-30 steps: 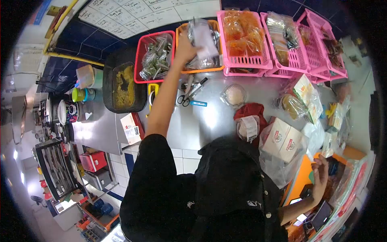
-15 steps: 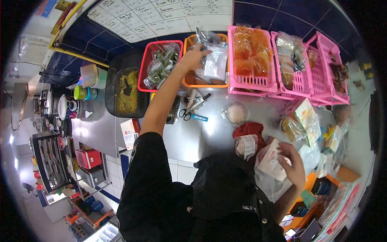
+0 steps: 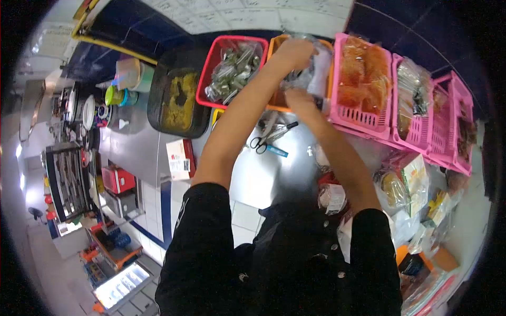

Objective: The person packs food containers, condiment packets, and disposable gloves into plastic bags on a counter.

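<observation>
Both of my hands are at the orange basket (image 3: 273, 52), which holds clear plastic bags (image 3: 318, 71). My left hand (image 3: 296, 53) is over its far part, fingers curled among the plastic; what they grip is hidden. Near the front rim is my right hand (image 3: 301, 101), slightly blurred and touching or just above the plastic; its fingers are not clear. To the left, a red basket (image 3: 203, 87) is filled with small bags of green leaves (image 3: 232, 73). Scissors (image 3: 258, 145) and a blue cutter (image 3: 276, 151) lie on the steel table in front.
Pink baskets (image 3: 361, 117) with bagged orange food stand on the right. A black tray (image 3: 158, 105) with yellowish contents sits on the left. A white and red box (image 3: 179, 158) lies at the table's front edge. Wrapped packages (image 3: 392, 187) crowd the right side.
My right hand has left the white paper package at the lower right and reached up to the orange basket. My left hand stays at that basket, its fingers now more curled. The view has shifted.
</observation>
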Available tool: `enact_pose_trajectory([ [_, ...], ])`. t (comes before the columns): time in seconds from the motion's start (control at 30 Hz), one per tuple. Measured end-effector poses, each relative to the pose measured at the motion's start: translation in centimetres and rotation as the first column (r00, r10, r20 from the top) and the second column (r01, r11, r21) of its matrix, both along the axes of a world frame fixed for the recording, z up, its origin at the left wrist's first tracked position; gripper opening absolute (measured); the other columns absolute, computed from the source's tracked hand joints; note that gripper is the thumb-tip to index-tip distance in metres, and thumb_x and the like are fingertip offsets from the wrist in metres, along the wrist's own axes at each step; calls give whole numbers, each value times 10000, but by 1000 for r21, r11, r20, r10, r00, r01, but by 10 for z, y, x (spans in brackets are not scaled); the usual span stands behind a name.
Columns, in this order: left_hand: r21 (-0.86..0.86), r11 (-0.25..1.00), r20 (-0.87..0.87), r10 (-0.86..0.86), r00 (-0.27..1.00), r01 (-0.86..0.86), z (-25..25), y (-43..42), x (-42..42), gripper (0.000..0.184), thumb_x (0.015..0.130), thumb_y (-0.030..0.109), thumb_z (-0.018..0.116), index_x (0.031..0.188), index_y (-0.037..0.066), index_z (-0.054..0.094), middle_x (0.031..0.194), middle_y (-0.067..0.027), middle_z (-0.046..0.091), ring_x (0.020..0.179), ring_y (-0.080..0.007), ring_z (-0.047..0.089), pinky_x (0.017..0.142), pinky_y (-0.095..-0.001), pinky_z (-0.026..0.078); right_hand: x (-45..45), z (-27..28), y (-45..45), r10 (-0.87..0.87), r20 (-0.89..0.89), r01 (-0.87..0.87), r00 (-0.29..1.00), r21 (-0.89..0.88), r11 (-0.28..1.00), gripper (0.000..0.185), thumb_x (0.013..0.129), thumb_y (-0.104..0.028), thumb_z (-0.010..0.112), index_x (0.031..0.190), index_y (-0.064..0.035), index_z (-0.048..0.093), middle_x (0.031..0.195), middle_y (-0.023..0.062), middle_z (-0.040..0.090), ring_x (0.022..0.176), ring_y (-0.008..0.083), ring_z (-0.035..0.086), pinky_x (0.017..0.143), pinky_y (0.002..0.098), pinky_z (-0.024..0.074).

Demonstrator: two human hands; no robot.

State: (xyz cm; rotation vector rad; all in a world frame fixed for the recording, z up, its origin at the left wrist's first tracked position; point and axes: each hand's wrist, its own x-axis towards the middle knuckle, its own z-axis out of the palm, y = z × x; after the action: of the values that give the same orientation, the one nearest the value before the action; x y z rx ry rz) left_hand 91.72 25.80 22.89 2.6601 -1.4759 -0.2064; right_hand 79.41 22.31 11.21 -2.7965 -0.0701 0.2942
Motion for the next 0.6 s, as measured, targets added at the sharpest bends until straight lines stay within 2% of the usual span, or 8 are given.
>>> enact_pose_trajectory([
  [0.1,-1,1000,-6,-15,1000,15,5,-9,10,481,731,125,668,1205,201,709,1140,-157,697,1070,-333,665,931,-460,532,7,17,-28,-38,-72,33,997,-77,996,255,886,-123,535,1006,-11,730,1069,264,692,1010,389,687,892,502,538],
  [0.23,52,998,-21,-21,1000,22,8,-25,11,465,737,139,666,1196,199,715,1155,-142,702,1068,-334,668,934,-444,538,8,-18,-38,52,-160,-73,986,-127,989,295,872,-152,555,1038,24,723,1076,280,687,1024,411,679,903,497,535],
  [0.33,120,993,-63,11,998,-3,-5,-36,23,464,743,158,676,1204,197,713,1153,-132,709,1067,-332,672,945,-433,537,5,-41,-25,-128,-224,118,966,-56,991,352,849,-217,597,1035,56,717,1087,288,682,1042,437,666,922,489,527],
  [0.4,146,989,-63,1,998,9,-6,-36,26,484,744,162,681,1225,202,704,1145,-132,711,1061,-329,677,948,-435,537,0,-59,-12,-383,20,383,924,-93,919,476,841,-339,637,1069,75,692,1112,294,672,1070,452,651,940,480,520],
  [0.43,139,990,-60,-4,998,12,-3,-35,27,484,744,162,681,1225,202,704,1145,-132,711,1061,-329,677,948,-435,537,2,-56,-15,-386,25,387,922,-98,917,476,841,-339,637,1069,75,692,1112,294,672,1070,452,651,940,480,520],
  [0.5,158,986,-30,-49,998,53,-2,-30,27,508,730,169,695,1236,217,701,1150,-134,711,1070,-325,676,948,-437,536,3,-47,-18,-277,-161,298,947,123,947,611,823,-430,670,1149,86,648,1149,311,652,1080,452,645,933,482,523],
  [0.57,128,992,-80,-15,997,25,0,-24,27,518,714,170,704,1229,222,706,1146,-136,712,1068,-326,676,944,-439,537,-2,-35,-13,-291,-112,301,950,84,950,615,811,-431,704,1123,96,651,1144,334,642,1076,456,643,921,493,526],
  [0.6,105,994,-126,22,992,-9,-1,-22,31,528,698,172,714,1223,228,710,1143,-138,713,1067,-327,677,939,-441,537,-5,-26,-11,-397,-150,419,906,179,890,576,796,-395,723,1093,95,661,1141,340,640,1079,457,641,920,495,526],
])
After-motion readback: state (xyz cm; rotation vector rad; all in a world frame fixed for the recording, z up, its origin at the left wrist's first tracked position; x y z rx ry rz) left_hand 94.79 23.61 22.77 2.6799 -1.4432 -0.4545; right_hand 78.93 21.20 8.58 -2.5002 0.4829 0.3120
